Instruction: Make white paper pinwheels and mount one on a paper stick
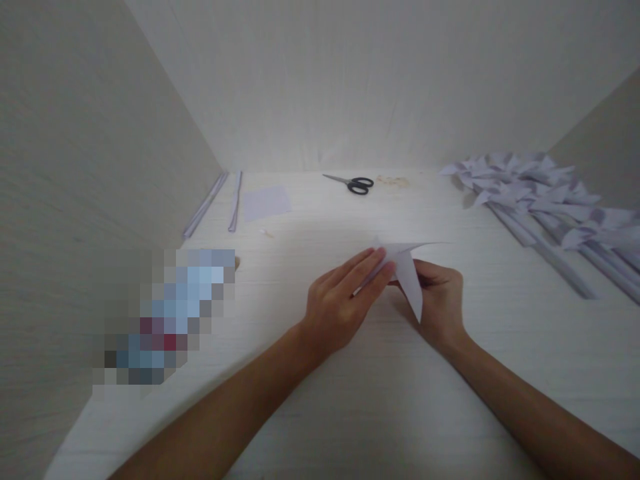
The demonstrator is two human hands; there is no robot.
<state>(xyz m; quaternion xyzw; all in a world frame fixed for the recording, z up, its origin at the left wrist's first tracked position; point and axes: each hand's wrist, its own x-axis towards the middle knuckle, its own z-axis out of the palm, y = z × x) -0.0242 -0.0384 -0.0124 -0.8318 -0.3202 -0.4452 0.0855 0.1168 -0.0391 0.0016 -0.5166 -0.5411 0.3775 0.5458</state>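
Observation:
A white paper pinwheel (409, 277) is between my two hands near the middle of the table, its pointed blades spread. The fingers of my left hand (337, 303) press over its left side, closed on the paper. Behind its right side is my right hand (444, 300), with the fingers curled in and gripping it from below. One blade hangs down in front of the right fingers and hides part of them. Another thin blade points off to the right. The pinwheel's underside is hidden from me.
Scissors (357, 184) with black handles lie at the back, beside small tan bits (393, 181). A paper square (267, 203) and rolled paper sticks (235, 201) are at back left. Several pinwheels on paper sticks (530, 190) pile up at right. A pixelated object (175, 313) sits left. Walls surround the table.

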